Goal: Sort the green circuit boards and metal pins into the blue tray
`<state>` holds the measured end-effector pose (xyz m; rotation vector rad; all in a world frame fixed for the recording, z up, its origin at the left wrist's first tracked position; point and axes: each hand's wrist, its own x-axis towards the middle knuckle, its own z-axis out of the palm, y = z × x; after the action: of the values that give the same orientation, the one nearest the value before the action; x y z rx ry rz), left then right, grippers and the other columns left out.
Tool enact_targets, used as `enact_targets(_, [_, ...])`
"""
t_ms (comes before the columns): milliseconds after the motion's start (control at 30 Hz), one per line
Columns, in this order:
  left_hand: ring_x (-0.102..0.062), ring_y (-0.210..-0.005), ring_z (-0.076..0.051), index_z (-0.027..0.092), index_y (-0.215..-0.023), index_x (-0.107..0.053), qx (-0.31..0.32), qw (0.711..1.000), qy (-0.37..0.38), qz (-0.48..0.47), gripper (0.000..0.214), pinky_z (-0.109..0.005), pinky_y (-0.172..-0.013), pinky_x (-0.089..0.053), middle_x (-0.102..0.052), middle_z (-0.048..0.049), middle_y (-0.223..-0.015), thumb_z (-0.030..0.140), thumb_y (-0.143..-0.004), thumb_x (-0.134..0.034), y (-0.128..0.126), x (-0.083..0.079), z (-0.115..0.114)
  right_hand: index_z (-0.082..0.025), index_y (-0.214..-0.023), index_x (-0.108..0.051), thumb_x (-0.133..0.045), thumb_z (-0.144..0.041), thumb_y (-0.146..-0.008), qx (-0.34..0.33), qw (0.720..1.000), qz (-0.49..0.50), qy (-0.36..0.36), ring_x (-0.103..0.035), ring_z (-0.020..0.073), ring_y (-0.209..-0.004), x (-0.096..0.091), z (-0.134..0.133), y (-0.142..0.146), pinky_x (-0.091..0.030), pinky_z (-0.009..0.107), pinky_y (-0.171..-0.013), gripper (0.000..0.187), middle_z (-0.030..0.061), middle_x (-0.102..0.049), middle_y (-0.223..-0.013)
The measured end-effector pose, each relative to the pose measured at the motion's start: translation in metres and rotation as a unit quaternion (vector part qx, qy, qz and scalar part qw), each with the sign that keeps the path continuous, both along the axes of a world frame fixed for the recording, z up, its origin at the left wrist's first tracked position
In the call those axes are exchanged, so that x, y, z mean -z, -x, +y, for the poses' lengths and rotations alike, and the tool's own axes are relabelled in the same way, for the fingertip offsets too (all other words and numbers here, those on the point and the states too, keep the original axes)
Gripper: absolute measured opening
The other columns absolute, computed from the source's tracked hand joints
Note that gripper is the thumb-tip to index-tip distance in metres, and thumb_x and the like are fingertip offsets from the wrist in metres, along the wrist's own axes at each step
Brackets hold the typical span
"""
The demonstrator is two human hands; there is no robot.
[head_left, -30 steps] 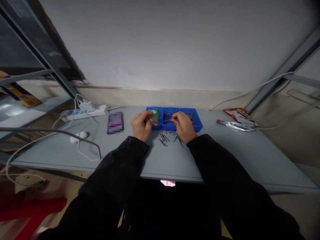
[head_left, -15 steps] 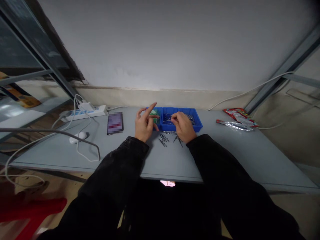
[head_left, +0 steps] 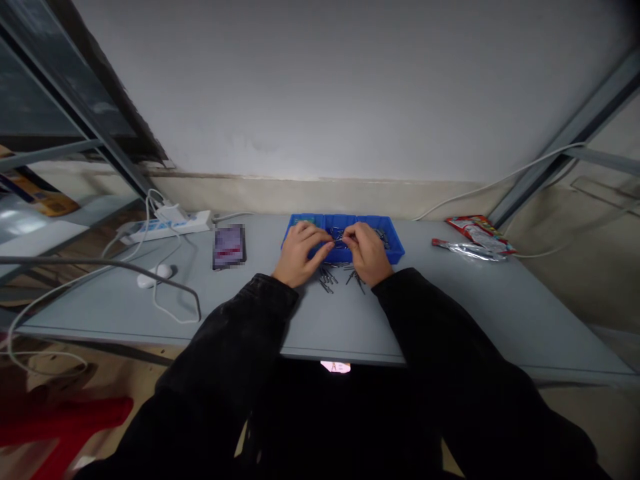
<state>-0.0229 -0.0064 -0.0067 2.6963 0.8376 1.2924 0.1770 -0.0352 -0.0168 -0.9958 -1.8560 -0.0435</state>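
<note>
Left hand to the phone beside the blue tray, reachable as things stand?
Probably yes. The phone lies flat just left of the left hand, with only bare table between them; the hand's fingers are busy over the blue tray, though.

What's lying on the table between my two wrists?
Loose small dark pins lie on the grey table between left hand and right hand, head view.

The grey table (head_left: 475, 300) carries a power strip (head_left: 165, 227) with white cables at the far left, with a phone (head_left: 229, 245) near it. A red packet (head_left: 477, 227) and a silver wrapper (head_left: 467, 249) lie close together at the far right.
</note>
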Motion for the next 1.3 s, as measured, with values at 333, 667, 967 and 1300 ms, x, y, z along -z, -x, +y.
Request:
enact_targets(333, [-0.058,-0.087,-0.019,0.018,-0.101,-0.066,0.017,1.000,-0.002,0.026,0.021,-0.036,-0.084,-0.042,-0.069,-0.0044,-0.091,0.031,-0.102,-0.050,-0.0059,0.0044,-0.0044,-0.023,-0.079,-0.052,-0.040,-0.031,-0.104,-0.008,0.999,-0.040,0.001,-0.051,0.0223,-0.082,-0.0011,0.0007,0.0004,-0.042,0.039,-0.082,0.029,0.0054,-0.059,-0.080])
enact_targets(667, [-0.057,-0.080,-0.018,0.018,-0.097,-0.066,-0.008,0.999,0.023,0.031,0.024,-0.035,-0.081,-0.042,-0.065,-0.0025,-0.082,0.033,-0.102,-0.049,-0.0059,0.0028,-0.0042,-0.022,-0.087,-0.057,-0.040,-0.030,-0.104,-0.035,0.998,-0.048,0.012,-0.054,0.0228,-0.087,-0.0007,0.0003,0.0001,-0.043,0.039,-0.084,0.025,0.0067,-0.062,-0.087])
enact_targets(967, [-0.057,-0.079,-0.018,0.018,-0.094,-0.066,-0.009,0.999,0.017,0.030,0.025,-0.035,-0.081,-0.042,-0.064,-0.0027,-0.081,0.033,-0.103,-0.048,-0.0058,0.0042,-0.0027,-0.021,-0.097,-0.058,-0.041,-0.028,-0.103,-0.038,0.998,-0.056,0.009,-0.055,0.0227,-0.089,0.0018,0.0003,0.0005,-0.043,0.037,-0.085,0.020,0.0071,-0.065,-0.093])
enact_targets(1300, [-0.059,-0.082,-0.018,0.019,-0.098,-0.069,-0.030,0.999,0.014,0.011,0.027,-0.036,-0.085,-0.042,-0.069,-0.0031,-0.089,0.038,-0.103,-0.049,-0.0036,0.0055,0.0015,-0.021,-0.088,-0.061,-0.042,-0.031,-0.104,0.006,0.998,-0.069,-0.010,-0.056,0.0224,-0.088,0.0028,0.0049,-0.0024,-0.042,0.037,-0.082,0.027,0.0059,-0.065,-0.089])
